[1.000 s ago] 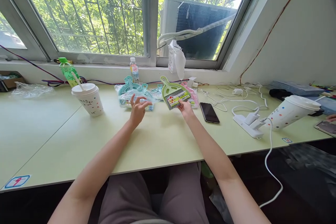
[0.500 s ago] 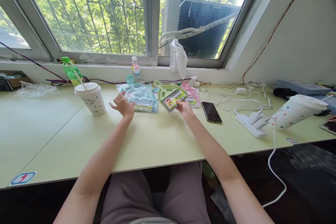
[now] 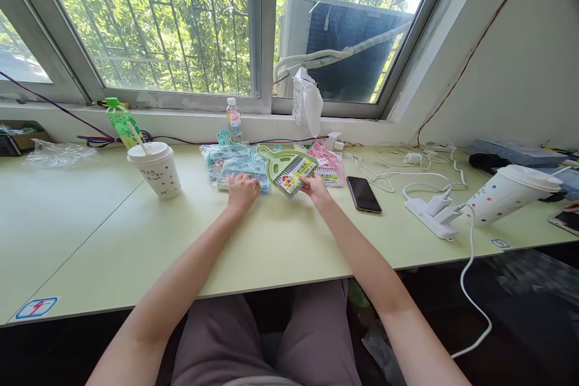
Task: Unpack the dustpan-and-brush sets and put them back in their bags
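My right hand is closed on the lower right edge of a green fan-shaped comb pack with a printed label, tilted just above the desk. My left hand rests at the front of a pile of blue packs in clear plastic; its fingers bend over the near edge, and whether they grip anything is hidden. Behind the green pack, to the right, lie pink packs of a similar shape.
A lidded cup with straw and a green bottle stand left. A small bottle stands behind the blue pile. Right are a phone, power strip, white cables and a tilted cup. Another person's fingers show at the far right edge.
My left hand has moved right and nearer, from the left side of the blue pile to its front edge. The green pack has shifted slightly left in my right hand.
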`<state>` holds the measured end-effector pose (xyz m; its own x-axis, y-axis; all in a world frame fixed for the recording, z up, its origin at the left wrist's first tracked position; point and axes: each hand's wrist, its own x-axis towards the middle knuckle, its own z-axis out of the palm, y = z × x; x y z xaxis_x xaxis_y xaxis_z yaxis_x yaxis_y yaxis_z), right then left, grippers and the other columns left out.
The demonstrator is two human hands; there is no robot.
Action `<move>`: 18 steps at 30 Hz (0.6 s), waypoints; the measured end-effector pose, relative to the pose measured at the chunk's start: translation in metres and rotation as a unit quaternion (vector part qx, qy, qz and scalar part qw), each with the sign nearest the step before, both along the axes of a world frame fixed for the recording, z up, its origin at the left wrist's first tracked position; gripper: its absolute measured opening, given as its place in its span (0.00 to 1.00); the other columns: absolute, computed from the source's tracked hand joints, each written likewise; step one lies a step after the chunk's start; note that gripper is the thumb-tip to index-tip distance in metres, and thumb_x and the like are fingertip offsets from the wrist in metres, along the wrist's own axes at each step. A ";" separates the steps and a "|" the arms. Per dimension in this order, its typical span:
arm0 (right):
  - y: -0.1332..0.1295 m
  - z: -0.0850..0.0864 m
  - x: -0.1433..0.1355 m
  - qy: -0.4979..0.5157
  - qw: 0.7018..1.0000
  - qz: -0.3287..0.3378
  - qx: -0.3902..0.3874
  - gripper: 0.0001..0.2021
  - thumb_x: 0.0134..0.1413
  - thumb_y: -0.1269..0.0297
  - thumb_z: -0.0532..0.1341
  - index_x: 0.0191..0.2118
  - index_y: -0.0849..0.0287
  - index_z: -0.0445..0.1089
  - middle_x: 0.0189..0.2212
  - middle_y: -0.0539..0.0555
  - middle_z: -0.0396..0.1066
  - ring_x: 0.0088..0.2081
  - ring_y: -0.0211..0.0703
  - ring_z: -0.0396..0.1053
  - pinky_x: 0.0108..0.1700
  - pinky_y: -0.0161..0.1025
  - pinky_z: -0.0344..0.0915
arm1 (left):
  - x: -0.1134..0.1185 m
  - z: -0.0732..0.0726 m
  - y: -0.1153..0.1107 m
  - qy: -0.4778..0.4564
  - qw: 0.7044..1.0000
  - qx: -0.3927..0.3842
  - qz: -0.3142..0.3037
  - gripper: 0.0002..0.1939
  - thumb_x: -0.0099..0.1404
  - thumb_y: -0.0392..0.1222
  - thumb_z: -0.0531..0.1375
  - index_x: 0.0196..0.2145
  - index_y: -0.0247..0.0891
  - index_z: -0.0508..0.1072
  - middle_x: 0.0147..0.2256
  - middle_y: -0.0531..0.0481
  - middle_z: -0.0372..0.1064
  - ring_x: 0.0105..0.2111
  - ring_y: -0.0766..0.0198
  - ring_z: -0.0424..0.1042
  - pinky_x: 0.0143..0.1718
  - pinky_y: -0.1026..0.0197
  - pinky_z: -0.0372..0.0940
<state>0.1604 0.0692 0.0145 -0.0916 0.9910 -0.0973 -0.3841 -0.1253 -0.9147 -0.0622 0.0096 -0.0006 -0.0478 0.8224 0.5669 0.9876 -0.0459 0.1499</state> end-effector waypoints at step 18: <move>-0.007 0.001 -0.007 -0.074 0.996 0.040 0.026 0.12 0.47 0.78 0.66 0.38 0.59 0.69 0.33 0.52 0.78 0.31 0.41 0.77 0.40 0.45 0.78 | -0.020 0.002 0.002 0.021 0.990 -0.109 0.091 0.17 0.59 0.32 0.54 0.47 0.35 0.68 0.36 0.36 0.74 0.41 0.42 0.72 0.44 0.47 0.58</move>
<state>0.1537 0.0622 0.0155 -0.1597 0.9851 -0.0637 -0.2360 -0.1008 -0.9665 -0.0822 0.0115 0.0016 -0.1860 0.9052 0.3822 0.9822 0.1615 0.0956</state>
